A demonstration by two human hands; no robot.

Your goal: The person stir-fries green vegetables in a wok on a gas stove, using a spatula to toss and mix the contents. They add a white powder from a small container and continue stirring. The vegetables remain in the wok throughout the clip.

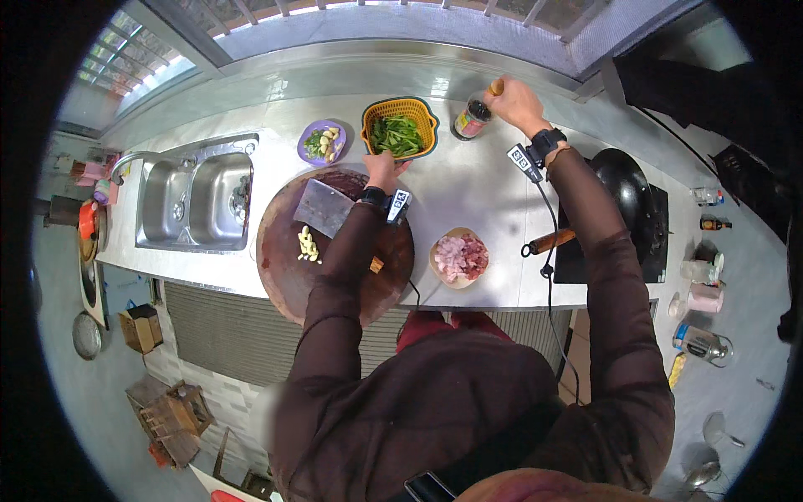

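Observation:
My left hand (384, 173) is at the near rim of a yellow basket (434, 127), fingers closed on its edge. Green cut vegetables (397, 135) lie inside it. My right hand (517, 106) is closed beside a labelled glass jar (470, 121) with dark contents; a small brownish thing (497, 87) shows at its fingers, too unclear to name. Under my left forearm is a round chopping board (280, 272), bearing a cleaver (324, 207) and peeled garlic cloves (308, 245). A purple plate (304, 151) holds garlic and chopped greens. Chopped raw meat (460, 256) sits in a bowl near the counter's front.
A double steel sink (196, 194) is set in the counter at left. To the right, a black wok (621, 188) rests on the stove, its wooden handle (552, 243) pointing left. A black cable (549, 294) hangs from my right wrist. Bottles and jars (704, 345) stand farther right.

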